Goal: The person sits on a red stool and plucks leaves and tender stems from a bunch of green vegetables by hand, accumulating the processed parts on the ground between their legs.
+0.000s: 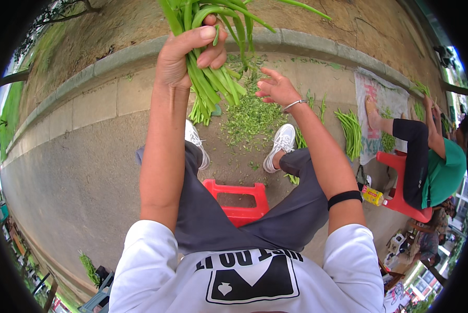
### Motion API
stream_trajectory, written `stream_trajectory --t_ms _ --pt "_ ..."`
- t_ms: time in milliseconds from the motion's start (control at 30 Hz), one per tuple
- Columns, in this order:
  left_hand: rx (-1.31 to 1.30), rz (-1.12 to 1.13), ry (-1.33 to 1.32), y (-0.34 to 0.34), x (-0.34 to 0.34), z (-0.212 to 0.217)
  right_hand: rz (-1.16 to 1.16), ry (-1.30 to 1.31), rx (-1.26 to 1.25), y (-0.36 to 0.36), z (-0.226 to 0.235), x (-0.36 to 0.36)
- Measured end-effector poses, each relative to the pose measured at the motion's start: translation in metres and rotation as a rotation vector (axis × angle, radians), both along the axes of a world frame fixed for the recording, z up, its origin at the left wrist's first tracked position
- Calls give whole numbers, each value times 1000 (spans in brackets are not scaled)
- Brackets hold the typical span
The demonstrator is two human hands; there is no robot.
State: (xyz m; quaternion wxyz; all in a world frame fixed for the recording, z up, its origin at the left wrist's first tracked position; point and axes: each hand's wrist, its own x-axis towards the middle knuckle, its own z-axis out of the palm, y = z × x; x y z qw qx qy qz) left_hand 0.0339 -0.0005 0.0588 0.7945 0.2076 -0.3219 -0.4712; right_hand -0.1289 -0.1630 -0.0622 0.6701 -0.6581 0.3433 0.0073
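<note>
Gripping a bunch of green stems point(213, 78) in our left hand point(184, 55), thumb and fingers pressed together around it, we sit on a red stool point(237, 201) above a scatter of green trimmings point(249, 117) on the pavement. Our right hand point(275, 88) hovers just beside the bunch — fingers loosely spread, holding nothing. The grip looks partial; loose stems could slip out onto our shoes point(281, 146). The bunch's tops are cut off by the frame's edge — its length we cannot tell. A seated person point(434, 167) works nearby.
</note>
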Motion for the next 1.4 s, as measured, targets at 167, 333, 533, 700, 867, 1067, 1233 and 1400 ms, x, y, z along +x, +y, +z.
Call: stream_trajectory --t_ms 167,333,533,700,867,1067,1233,1400 --pt "-82 -10 41 3 3 0 12 35 138 11 -2 8" --pt "-136 -37 60 5 8 0 98 70 206 10 -14 10" --pt "-159 20 87 13 16 1 86 63 222 6 -4 6" --pt "-176 51 122 15 20 0 128 40 176 3 -6 4" --pt "-209 48 152 14 21 0 142 -30 96 3 -10 2" --pt "-213 56 158 13 23 0 175 -23 -5 3 -10 -1" --pt "-224 47 155 13 21 -2 169 60 -131 1 -2 0" --pt "-240 52 180 11 24 -6 246 -37 -415 -3 -11 -2"
